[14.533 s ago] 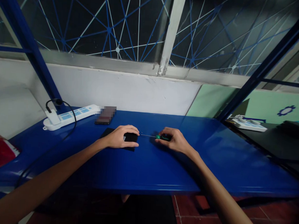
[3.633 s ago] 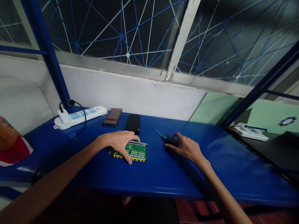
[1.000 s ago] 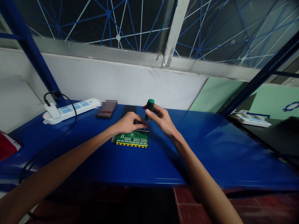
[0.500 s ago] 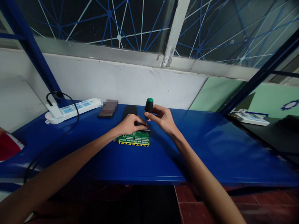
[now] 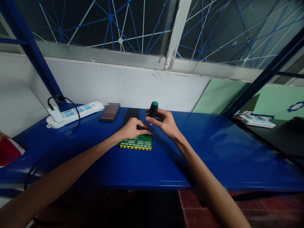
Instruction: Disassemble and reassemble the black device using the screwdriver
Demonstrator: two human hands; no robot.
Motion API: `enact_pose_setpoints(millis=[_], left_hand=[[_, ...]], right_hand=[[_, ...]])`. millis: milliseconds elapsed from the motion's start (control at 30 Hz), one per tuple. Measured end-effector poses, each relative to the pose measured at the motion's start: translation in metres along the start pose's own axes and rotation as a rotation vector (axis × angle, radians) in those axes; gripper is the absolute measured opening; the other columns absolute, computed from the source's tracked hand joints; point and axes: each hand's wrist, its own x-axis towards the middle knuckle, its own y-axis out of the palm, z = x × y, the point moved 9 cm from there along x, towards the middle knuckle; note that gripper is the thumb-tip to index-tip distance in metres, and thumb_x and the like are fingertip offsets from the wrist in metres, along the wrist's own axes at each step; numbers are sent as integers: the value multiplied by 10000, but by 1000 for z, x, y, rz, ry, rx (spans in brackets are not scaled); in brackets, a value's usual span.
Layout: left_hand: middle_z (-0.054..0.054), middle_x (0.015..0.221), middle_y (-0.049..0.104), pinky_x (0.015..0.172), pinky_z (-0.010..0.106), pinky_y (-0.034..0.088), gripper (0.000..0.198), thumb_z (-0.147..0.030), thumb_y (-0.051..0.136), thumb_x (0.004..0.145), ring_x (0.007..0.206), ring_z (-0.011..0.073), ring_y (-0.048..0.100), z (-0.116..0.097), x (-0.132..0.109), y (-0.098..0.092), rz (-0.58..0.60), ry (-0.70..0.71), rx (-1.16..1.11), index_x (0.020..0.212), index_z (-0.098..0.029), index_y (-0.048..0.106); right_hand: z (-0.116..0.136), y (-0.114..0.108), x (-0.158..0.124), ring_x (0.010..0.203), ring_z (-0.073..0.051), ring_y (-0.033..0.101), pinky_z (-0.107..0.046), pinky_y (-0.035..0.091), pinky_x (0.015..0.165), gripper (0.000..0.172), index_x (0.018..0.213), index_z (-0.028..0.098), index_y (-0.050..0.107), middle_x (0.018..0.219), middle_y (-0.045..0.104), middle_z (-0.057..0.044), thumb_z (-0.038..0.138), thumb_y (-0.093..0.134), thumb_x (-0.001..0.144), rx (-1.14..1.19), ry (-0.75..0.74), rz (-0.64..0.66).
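Observation:
A green circuit board (image 5: 138, 142) with a row of yellow ports along its front edge lies on the blue table. My right hand (image 5: 165, 121) grips a screwdriver (image 5: 153, 109) with a black and green handle. The screwdriver stands nearly upright, its handle leaning slightly right. Its shaft points down at the board's back right part, where the tip is hidden. My left hand (image 5: 131, 129) rests over the back of the board, thumb and fingertips drawn together beside the shaft. What lies between those fingertips is too small to make out.
Behind the board lies a flat black piece (image 5: 132, 116), partly covered by my left hand. A dark phone-like slab (image 5: 109, 112) and a white power strip (image 5: 74, 114) with a black cable are to the left. The blue table (image 5: 215, 149) extends right towards a blue frame post.
The screwdriver's handle has tipped a little to the right, and my right-hand fingers have shifted around it. My left hand stays in nearly the same place on the board.

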Motion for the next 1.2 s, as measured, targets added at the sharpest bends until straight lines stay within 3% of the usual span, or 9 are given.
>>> enact_pose_setpoints(millis=[167, 333, 567, 700, 900, 1033, 1200], left_hand=[[46, 877, 754, 760, 307, 493, 193, -367, 704, 766, 823, 200, 685, 1, 0, -3, -51, -15, 58, 834, -198, 766], [55, 933, 745, 813, 309, 492, 193, -314, 647, 809, 875, 195, 678, -5, -1, 0, 19, 35, 23, 890, -173, 750], [50, 917, 733, 793, 313, 481, 156, -315, 668, 791, 851, 191, 663, -2, 0, -2, -21, 37, 36, 808, -179, 743], [49, 872, 732, 743, 311, 475, 196, -358, 683, 782, 779, 180, 649, 0, 0, -4, -34, 15, 59, 800, -172, 743], [68, 933, 716, 729, 300, 479, 244, -348, 593, 852, 809, 179, 640, -5, -1, 3, 67, 30, 70, 903, -167, 748], [67, 867, 721, 702, 292, 462, 200, -325, 644, 818, 773, 171, 633, -1, -1, 1, 19, 40, 41, 842, -159, 754], [60, 819, 727, 620, 268, 414, 173, -316, 682, 794, 691, 148, 597, 3, 0, 1, -18, 10, 64, 817, -161, 756]], right_hand=[[-3, -1, 2, 678, -148, 578, -337, 504, 665, 297, 899, 188, 670, 791, 640, -16, 381, 762, 693, -8, 11, -20], [-5, -5, 4, 657, -151, 575, -335, 494, 640, 307, 814, 187, 640, 698, 610, 1, 399, 789, 650, 37, 6, -36], [-1, 3, 0, 675, -143, 566, -316, 494, 623, 247, 804, 188, 655, 774, 622, -24, 433, 678, 780, -32, -11, 13], [-7, -1, 2, 634, -132, 543, -318, 483, 608, 230, 792, 187, 659, 758, 615, -15, 399, 728, 735, -44, 4, -10], [-4, -4, 2, 655, -135, 560, -317, 491, 620, 199, 819, 181, 676, 744, 621, -12, 333, 750, 713, 50, 11, -21], [-2, 1, 0, 689, -138, 583, -304, 504, 614, 212, 870, 182, 696, 862, 661, -40, 346, 733, 741, 32, 19, 12], [-12, 3, 1, 680, -145, 594, -294, 511, 578, 246, 808, 171, 707, 825, 676, -45, 405, 730, 738, 18, 67, 19]])
